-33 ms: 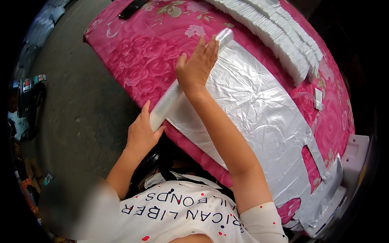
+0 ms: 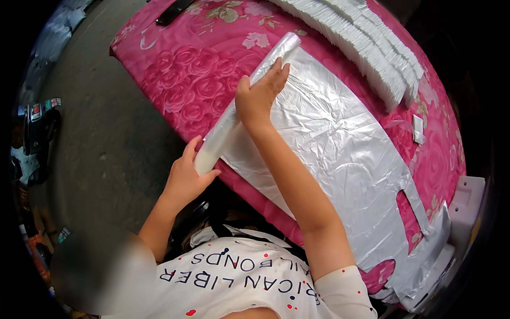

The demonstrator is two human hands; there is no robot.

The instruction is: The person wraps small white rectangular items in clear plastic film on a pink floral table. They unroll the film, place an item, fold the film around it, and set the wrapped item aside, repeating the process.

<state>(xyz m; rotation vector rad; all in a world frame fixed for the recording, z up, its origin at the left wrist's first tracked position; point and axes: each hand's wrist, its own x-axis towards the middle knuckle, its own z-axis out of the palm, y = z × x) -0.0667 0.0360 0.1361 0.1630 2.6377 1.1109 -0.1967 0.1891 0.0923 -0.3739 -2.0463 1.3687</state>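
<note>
A flat stack of translucent white plastic bags [image 2: 345, 154] lies on a table covered with a pink rose-patterned cloth [image 2: 196, 80]. The left end of the stack is rolled into a long tube [image 2: 226, 125]. My left hand [image 2: 186, 178] grips the near end of this roll at the table's edge. My right hand [image 2: 260, 95] lies over the roll further along, fingers curled on it and pointing away from me. The bags' cut-out handles [image 2: 409, 207] lie at the right end.
A long row of stacked white folded pieces [image 2: 366, 50] runs along the far right of the table. A dark flat object [image 2: 172, 10] lies at the far edge, a small white piece [image 2: 418, 128] at the right. A white plastic thing [image 2: 466, 204] stands beyond the table's right end; grey floor [image 2: 95, 138] lies left.
</note>
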